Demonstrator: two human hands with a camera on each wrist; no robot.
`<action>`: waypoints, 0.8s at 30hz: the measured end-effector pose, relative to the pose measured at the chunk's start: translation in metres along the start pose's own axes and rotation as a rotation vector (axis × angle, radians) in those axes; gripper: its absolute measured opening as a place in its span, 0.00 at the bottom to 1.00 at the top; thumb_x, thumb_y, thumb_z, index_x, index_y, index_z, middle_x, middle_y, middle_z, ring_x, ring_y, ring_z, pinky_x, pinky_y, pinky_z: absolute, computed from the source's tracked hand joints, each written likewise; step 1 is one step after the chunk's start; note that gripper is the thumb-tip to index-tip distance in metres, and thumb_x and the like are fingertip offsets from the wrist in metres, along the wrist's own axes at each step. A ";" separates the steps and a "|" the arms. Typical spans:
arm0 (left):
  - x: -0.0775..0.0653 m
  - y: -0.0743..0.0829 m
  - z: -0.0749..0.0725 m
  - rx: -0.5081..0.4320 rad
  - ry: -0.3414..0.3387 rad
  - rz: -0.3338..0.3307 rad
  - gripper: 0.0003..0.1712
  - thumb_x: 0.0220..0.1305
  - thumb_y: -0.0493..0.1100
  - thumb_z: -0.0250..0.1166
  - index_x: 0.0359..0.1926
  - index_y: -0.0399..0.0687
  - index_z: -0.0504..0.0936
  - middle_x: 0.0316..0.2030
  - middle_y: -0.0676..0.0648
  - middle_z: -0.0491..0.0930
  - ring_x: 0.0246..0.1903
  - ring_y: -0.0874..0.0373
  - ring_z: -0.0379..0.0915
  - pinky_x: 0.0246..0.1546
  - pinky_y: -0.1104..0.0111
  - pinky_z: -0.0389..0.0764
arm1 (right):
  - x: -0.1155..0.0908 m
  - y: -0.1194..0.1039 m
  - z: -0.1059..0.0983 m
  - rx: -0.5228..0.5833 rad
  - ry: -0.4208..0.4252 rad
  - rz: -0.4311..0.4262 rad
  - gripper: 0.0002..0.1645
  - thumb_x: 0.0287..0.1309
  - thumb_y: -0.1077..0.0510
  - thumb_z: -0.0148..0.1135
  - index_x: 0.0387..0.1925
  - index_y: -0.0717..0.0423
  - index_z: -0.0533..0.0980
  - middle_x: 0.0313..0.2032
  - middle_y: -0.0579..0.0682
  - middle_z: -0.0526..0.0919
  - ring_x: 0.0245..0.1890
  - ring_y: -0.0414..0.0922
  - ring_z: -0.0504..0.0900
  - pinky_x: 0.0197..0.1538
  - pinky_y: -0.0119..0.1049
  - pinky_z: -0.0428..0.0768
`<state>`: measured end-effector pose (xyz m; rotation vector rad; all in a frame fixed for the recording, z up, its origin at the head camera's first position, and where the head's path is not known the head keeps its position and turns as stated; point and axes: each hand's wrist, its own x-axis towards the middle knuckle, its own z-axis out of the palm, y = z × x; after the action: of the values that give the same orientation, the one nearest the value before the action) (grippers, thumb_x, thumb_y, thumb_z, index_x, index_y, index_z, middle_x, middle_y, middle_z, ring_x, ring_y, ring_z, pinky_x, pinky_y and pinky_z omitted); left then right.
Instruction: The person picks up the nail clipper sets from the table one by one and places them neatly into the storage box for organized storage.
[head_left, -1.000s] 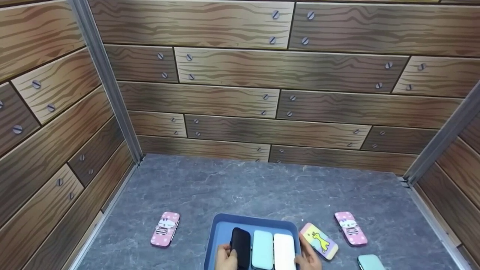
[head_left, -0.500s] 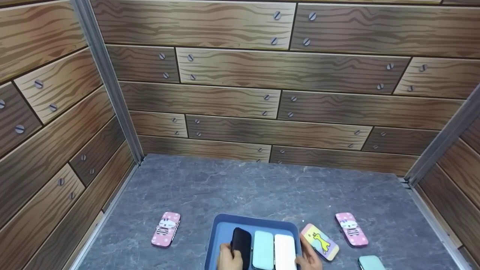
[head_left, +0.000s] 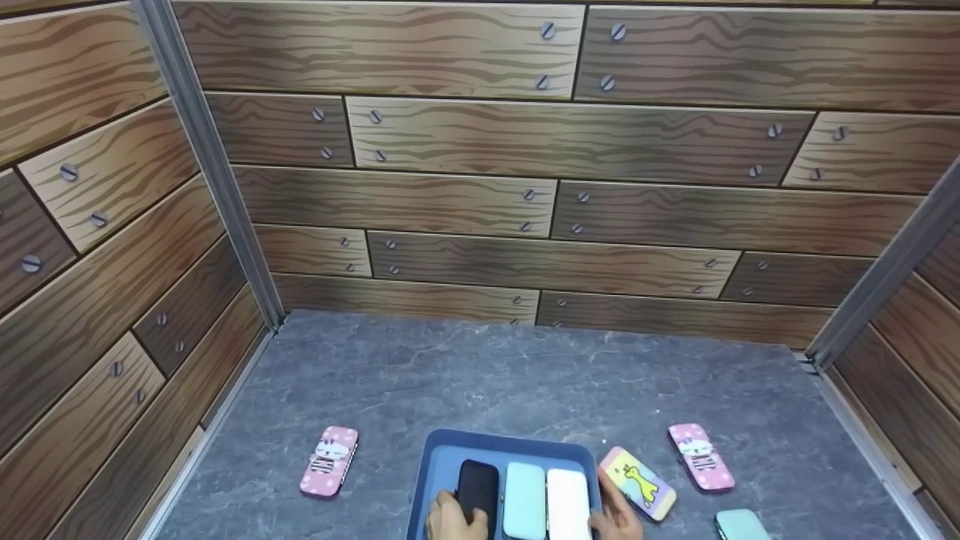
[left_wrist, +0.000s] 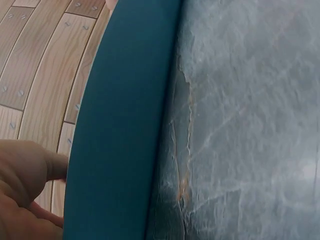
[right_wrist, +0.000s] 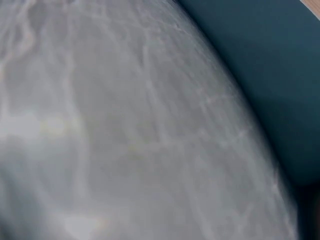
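Inside a blue tray (head_left: 442, 459), three small flat cases lie side by side: a black one (head_left: 478, 484), a mint-green one (head_left: 524, 499) and a white one (head_left: 568, 502). My left hand (head_left: 455, 519) holds the black case at its near left side, thumb near its front end. The tray's right wall is gripped by my right hand (head_left: 621, 517), thumb inside and fingers outside. In the left wrist view, the tray's outer wall (left_wrist: 117, 125) hides part of the left hand (left_wrist: 25, 187). The right wrist view shows mostly tabletop and tray wall (right_wrist: 265, 70).
A giraffe-print case (head_left: 639, 484) lies just right of the tray, close to the right hand. Farther right are a pink cat-print case (head_left: 701, 457) and a mint case (head_left: 741, 525). Another pink case (head_left: 330, 461) lies to the left. Wood-print walls (head_left: 450, 202) enclose the grey tabletop (head_left: 480, 375).
The black case has shifted slightly left and toward me and looks flatter in the tray. My left hand moved with it, its fingers now spread lower. The right hand stays on the tray.
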<state>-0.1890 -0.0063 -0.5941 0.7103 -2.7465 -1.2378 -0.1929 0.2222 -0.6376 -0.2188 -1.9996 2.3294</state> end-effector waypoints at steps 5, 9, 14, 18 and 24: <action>0.002 0.002 -0.001 0.065 -0.083 -0.013 0.34 0.39 0.43 0.75 0.40 0.24 0.70 0.34 0.33 0.69 0.35 0.39 0.71 0.41 0.49 0.75 | 0.001 -0.001 0.003 -0.021 0.043 0.042 0.46 0.42 0.77 0.47 0.68 0.68 0.53 0.68 0.66 0.54 0.68 0.53 0.53 0.52 0.16 0.65; 0.002 0.004 0.001 0.089 -0.091 -0.003 0.33 0.41 0.44 0.76 0.40 0.23 0.70 0.34 0.33 0.67 0.33 0.41 0.71 0.39 0.49 0.76 | 0.001 0.000 0.003 -0.032 0.047 0.021 0.45 0.42 0.76 0.48 0.68 0.69 0.53 0.68 0.68 0.54 0.67 0.49 0.56 0.52 0.16 0.65; -0.001 0.004 0.007 0.097 -0.053 0.052 0.32 0.42 0.43 0.76 0.40 0.25 0.70 0.33 0.36 0.67 0.33 0.41 0.71 0.39 0.50 0.75 | 0.001 0.001 0.002 -0.004 0.033 -0.012 0.45 0.42 0.77 0.47 0.68 0.70 0.52 0.68 0.68 0.53 0.57 0.26 0.64 0.54 0.17 0.65; -0.003 0.004 0.011 0.120 -0.024 0.076 0.32 0.42 0.44 0.76 0.40 0.26 0.70 0.33 0.36 0.66 0.35 0.40 0.69 0.42 0.50 0.73 | 0.001 0.000 0.004 -0.004 0.057 0.023 0.46 0.40 0.77 0.46 0.68 0.68 0.54 0.68 0.66 0.55 0.64 0.38 0.61 0.53 0.17 0.66; -0.002 0.004 0.011 0.151 -0.056 0.039 0.33 0.44 0.46 0.75 0.45 0.27 0.71 0.39 0.32 0.67 0.41 0.35 0.67 0.45 0.46 0.70 | 0.001 -0.002 0.005 -0.006 0.079 0.050 0.45 0.40 0.78 0.45 0.68 0.68 0.55 0.68 0.65 0.56 0.68 0.54 0.52 0.51 0.16 0.66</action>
<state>-0.1912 0.0047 -0.5988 0.6391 -2.9093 -1.0674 -0.1944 0.2175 -0.6349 -0.3597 -1.9868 2.3058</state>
